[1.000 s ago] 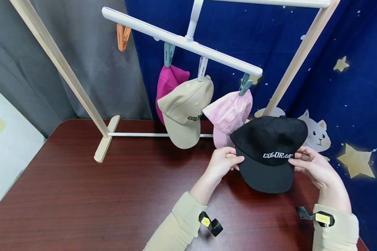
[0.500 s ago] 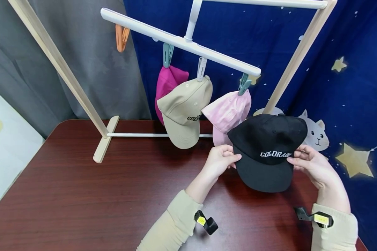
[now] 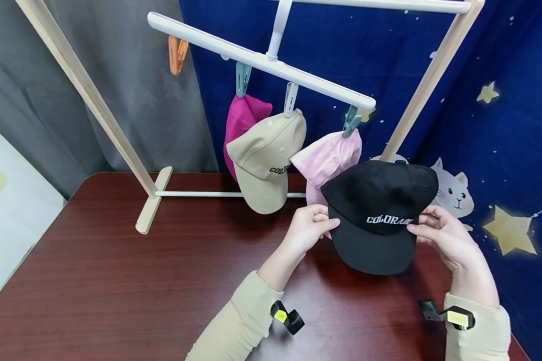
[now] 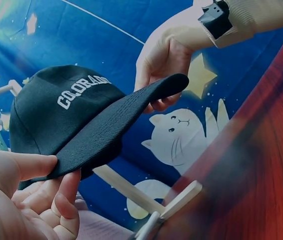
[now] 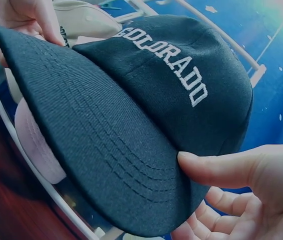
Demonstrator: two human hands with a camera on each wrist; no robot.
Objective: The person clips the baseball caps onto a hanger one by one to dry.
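Note:
A black baseball cap (image 3: 375, 250) with white COLORADO lettering is held up above the table, brim toward me. My left hand (image 3: 306, 226) pinches its left side where brim meets crown, thumb on top. On the opposite side my right hand (image 3: 444, 235) pinches the cap the same way, as the right wrist view shows with its thumb on the black cap (image 5: 106, 135). Just behind, a light pink cap (image 3: 329, 155) hangs from a teal clothespin (image 3: 352, 122), partly covered by the black one. A beige cap (image 3: 271, 155) hangs from a white clothespin (image 3: 291, 100).
A magenta cap (image 3: 239, 120) hangs from another teal clothespin (image 3: 242, 79) behind the beige one. An orange clothespin (image 3: 177, 55) holds nothing on the slanted white bar (image 3: 262, 60). Wooden posts (image 3: 90, 105) frame the rack on the dark red table (image 3: 140, 281).
Both hands have carried the black cap slightly left and up, so it covers more of the pink cap. The hanging caps stay where they were.

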